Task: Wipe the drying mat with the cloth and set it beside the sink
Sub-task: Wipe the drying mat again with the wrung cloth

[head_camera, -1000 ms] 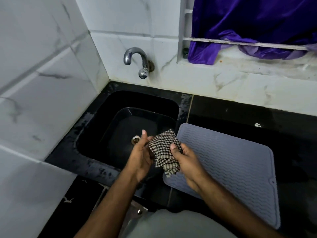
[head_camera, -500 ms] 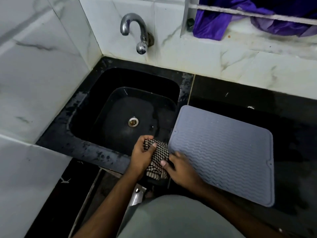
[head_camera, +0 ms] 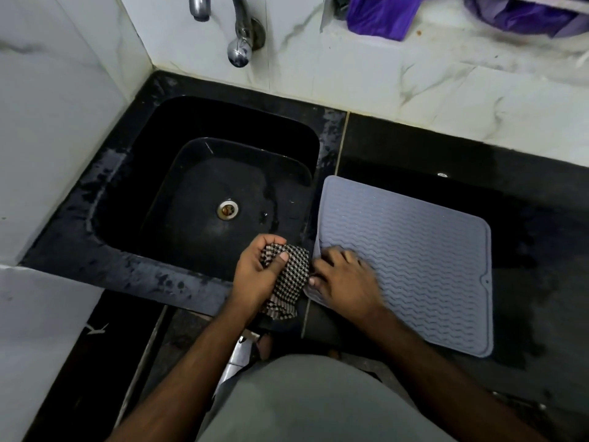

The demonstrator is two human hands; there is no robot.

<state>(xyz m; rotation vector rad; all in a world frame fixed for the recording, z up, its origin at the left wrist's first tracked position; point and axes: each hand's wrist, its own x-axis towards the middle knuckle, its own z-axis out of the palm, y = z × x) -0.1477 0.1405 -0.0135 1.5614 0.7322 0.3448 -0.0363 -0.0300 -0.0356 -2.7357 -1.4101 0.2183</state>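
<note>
The grey ribbed drying mat lies flat on the black counter, just right of the black sink. My left hand grips a bunched black-and-white checked cloth over the sink's near right corner; the cloth's end hangs past the counter's front edge. My right hand rests on the mat's near left corner, fingers spread on top and the thumb at the mat's edge beside the cloth. The hand is blurred, so I cannot make out whether it pinches the edge.
A chrome tap juts from the marble wall above the sink, whose drain sits mid-basin. Purple fabric hangs over the ledge at the back right. Wet patches darken the counter around the mat. My body is close against the counter's front edge.
The camera tilted down. Both hands lowered with the cloth to the sink's near edge. My right hand let go of the cloth and moved onto the mat's near left corner.
</note>
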